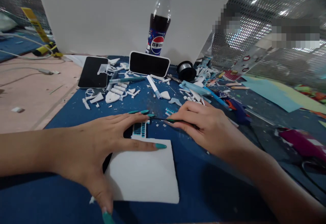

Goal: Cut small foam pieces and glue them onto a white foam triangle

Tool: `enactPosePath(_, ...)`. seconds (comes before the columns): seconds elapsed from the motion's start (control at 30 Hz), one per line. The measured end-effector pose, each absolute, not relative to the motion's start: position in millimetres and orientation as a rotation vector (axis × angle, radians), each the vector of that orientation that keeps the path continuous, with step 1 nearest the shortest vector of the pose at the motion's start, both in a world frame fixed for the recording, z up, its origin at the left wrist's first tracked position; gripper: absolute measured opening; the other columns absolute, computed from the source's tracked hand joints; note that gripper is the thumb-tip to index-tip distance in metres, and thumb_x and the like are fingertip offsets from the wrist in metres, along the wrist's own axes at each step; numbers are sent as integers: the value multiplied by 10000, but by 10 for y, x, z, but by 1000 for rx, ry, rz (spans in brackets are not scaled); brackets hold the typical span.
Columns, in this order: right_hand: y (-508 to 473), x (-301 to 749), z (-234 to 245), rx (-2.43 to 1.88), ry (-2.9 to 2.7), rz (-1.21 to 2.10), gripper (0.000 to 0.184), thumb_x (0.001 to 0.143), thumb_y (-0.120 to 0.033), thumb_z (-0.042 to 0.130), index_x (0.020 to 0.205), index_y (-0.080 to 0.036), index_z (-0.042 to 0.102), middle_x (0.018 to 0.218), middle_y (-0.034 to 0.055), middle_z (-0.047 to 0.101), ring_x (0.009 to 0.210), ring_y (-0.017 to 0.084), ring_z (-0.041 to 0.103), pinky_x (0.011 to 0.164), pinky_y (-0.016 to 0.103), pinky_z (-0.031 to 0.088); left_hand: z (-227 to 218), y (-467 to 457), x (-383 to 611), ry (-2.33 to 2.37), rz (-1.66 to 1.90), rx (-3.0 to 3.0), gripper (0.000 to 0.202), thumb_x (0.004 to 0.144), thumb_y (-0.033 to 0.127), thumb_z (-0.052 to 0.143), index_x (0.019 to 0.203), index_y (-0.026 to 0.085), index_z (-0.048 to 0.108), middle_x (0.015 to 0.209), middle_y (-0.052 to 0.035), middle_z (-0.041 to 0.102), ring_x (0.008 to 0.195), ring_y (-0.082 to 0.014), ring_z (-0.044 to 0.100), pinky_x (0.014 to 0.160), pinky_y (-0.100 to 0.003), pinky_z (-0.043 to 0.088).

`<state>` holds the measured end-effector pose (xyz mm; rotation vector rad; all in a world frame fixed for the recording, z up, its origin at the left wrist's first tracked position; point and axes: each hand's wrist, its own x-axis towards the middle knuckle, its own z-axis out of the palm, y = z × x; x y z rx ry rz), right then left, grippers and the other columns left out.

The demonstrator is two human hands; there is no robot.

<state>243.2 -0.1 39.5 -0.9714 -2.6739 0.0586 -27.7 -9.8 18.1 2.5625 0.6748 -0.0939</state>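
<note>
My left hand (102, 142) is spread flat, its thumb at the left edge of a white foam sheet (146, 176) and one finger stretched across the top of it. Just beyond that sheet lies a small white ladder-like lattice (140, 130) with blue gaps, partly hidden beneath the fingers. My right hand (201, 122) is closed in a pinch around a slim dark tool (163, 119), whose thin end points left towards the left fingertips. Its exact kind is unclear. A second small lattice piece (170, 111) rests beyond the right fingertips.
White foam scraps (112, 97) litter the blue mat (203, 196). Behind them are a propped phone (149, 64), a flat dark tablet-like device (93, 72), a cola bottle (160, 23) and a black spool (186, 71). A purple glue-gun-like tool (236, 112) and coloured paper (273, 93) lie right.
</note>
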Motion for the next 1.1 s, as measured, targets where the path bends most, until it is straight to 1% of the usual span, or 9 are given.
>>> enactPosePath(0.13,-19,2414,374,-965,-2679,65,251,864,-100,576,1075,-152,702,824,58,612,667,126,580,592,236,433,163,-109,-282,688,-94,2571,1151,448,722,751,1424,513,178,1588,-44,-4,1334,-543,220,973,-702,318)
enactPosePath(0.27,-13,2441,350,-895,-2670,44,292,883,-105,538,1114,-187,697,825,53,605,657,117,569,588,227,432,143,-114,-291,728,-94,2550,1137,456,716,747,1419,523,175,1587,-36,-3,1323,-562,221,958,-723,314)
enactPosePath(0.47,6,2460,280,-907,-2733,135,365,906,-97,466,1193,-212,659,834,60,582,625,117,553,591,242,450,200,-113,-248,755,-96,2488,1077,474,690,747,1408,510,243,1586,-33,-15,1311,-582,212,948,-757,268)
enactPosePath(0.53,2,2455,272,-915,-2738,140,379,910,-98,449,1206,-220,652,835,65,579,621,124,553,578,249,446,218,-114,-235,763,-82,2483,1062,478,683,749,1408,491,272,1586,-37,22,1314,-571,225,962,-745,265)
enactPosePath(0.63,-10,2443,285,-958,-2747,112,365,917,-139,444,1199,-226,660,834,76,579,608,134,549,530,248,424,223,-108,-234,753,-98,2488,1075,458,683,755,1406,485,287,1585,-30,68,1310,-563,248,979,-727,273)
enactPosePath(0.7,-22,2435,297,-985,-2750,93,368,922,-154,435,1203,-232,658,836,79,580,601,135,544,515,244,414,216,-102,-242,742,-94,2501,1091,442,683,762,1403,494,284,1584,-13,80,1312,-553,259,991,-701,296)
enactPosePath(0.83,-46,2432,304,-1003,-2748,92,390,918,-129,422,1210,-246,654,834,72,573,594,129,534,526,243,412,211,-98,-254,735,-36,2534,1078,448,672,765,1401,495,292,1580,9,115,1319,-524,282,1002,-642,349)
enactPosePath(1.03,-31,2449,279,-948,-2754,98,374,910,-128,449,1198,-236,662,829,74,556,583,128,512,515,241,385,226,-90,-238,732,-62,2540,1072,449,672,760,1400,487,301,1578,15,131,1320,-515,287,1008,-619,361)
enactPosePath(1.1,-16,2448,259,-929,-2759,99,369,912,-126,455,1196,-236,663,823,73,542,588,129,505,518,243,380,211,-87,-239,735,-65,2540,1077,450,672,758,1403,493,288,1582,11,107,1311,-529,291,1001,-643,350)
